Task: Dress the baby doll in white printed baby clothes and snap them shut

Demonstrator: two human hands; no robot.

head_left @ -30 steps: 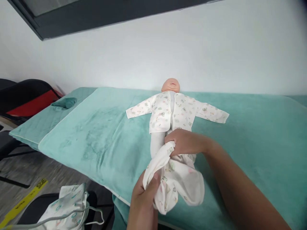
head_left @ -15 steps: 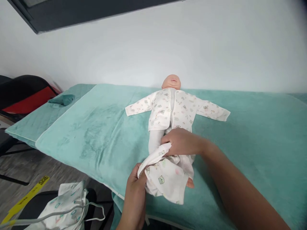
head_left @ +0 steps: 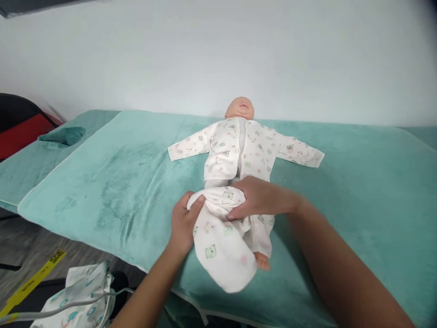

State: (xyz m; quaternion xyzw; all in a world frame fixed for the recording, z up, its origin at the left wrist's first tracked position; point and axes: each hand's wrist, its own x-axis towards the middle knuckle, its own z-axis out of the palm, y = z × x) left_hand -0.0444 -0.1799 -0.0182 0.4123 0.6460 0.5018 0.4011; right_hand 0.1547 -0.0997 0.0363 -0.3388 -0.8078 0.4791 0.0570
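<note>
A baby doll (head_left: 241, 108) lies on its back, head toward the wall, in a white printed long-sleeved jacket (head_left: 223, 155) with both sleeves spread. Printed baby pants (head_left: 223, 255) cover its lower body, and one bare foot (head_left: 262, 261) shows at the right cuff. My left hand (head_left: 186, 221) is closed on the left edge of the pants' waistband, thumb on top. My right hand (head_left: 256, 197) pinches the same waistband at the doll's middle. The leg on the left is hidden inside the cloth, apart from a strip of its white thigh.
The doll rests on a bed with a teal velvet cover (head_left: 358, 218) against a white wall (head_left: 218, 59). Folded printed cloth (head_left: 85, 291) and a grey cable (head_left: 61, 312) are at lower left. A black and red chair (head_left: 23, 130) stands at the far left.
My left hand has moved up toward the doll's hip, drawing the waistband over the white leg. The right hand stays near the crotch. The view has shifted slightly.
</note>
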